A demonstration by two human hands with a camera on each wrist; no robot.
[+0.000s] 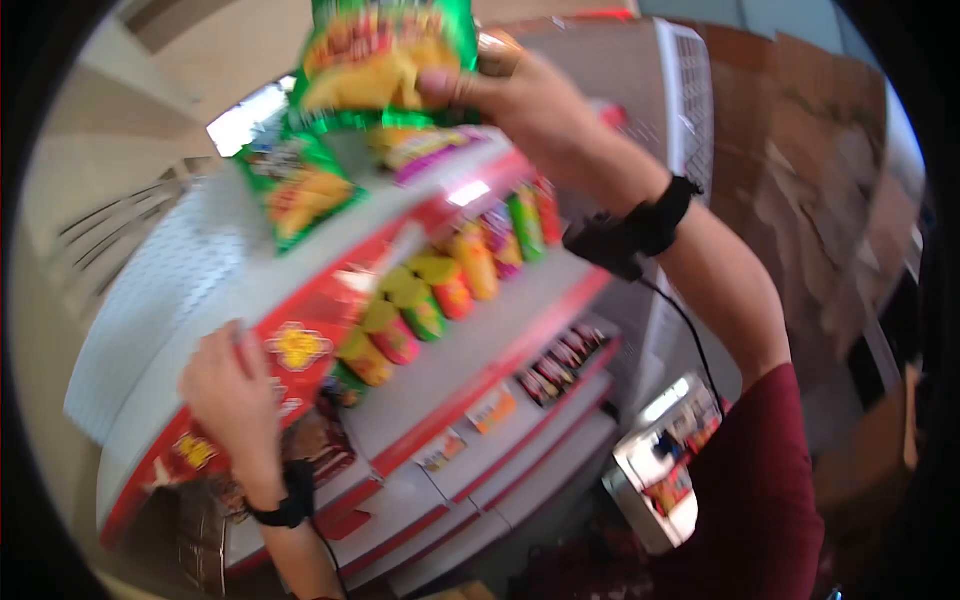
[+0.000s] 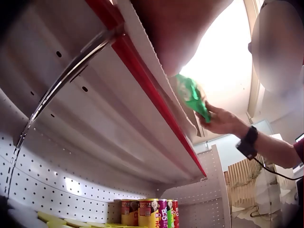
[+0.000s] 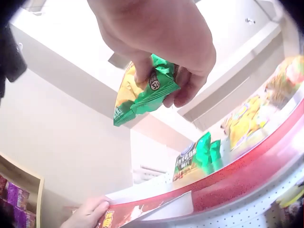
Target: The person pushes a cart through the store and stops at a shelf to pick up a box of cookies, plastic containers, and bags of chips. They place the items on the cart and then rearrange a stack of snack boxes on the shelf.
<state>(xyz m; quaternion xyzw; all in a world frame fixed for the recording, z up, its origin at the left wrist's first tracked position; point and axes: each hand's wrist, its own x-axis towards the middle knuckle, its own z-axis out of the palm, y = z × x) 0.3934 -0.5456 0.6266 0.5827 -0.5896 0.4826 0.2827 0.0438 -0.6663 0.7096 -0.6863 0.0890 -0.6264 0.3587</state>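
High over the top shelf, my right hand [image 1: 540,105] pinches a green bag of chips [image 1: 385,55] with yellow chips printed on it. The right wrist view shows the thumb pressed on the front of this bag [image 3: 142,92], with fingers curled behind it. My left hand [image 1: 230,395] is at the shelf's front edge, its fingers bent over the red printed strip [image 1: 300,345] with yellow flower shapes. Up close in the left wrist view, that hand [image 2: 185,28] is dark and blurred. Another green chip bag [image 1: 300,190] stands on the top shelf, beside yellow-and-purple bags [image 1: 425,150].
Below, a shelf holds a row of colourful chip cans [image 1: 440,285]. Dark packets [image 1: 565,365] sit on a lower shelf. A phone-like device with a lit screen [image 1: 665,470] is by the right sleeve. Brown cardboard [image 1: 820,180] stands to the right.
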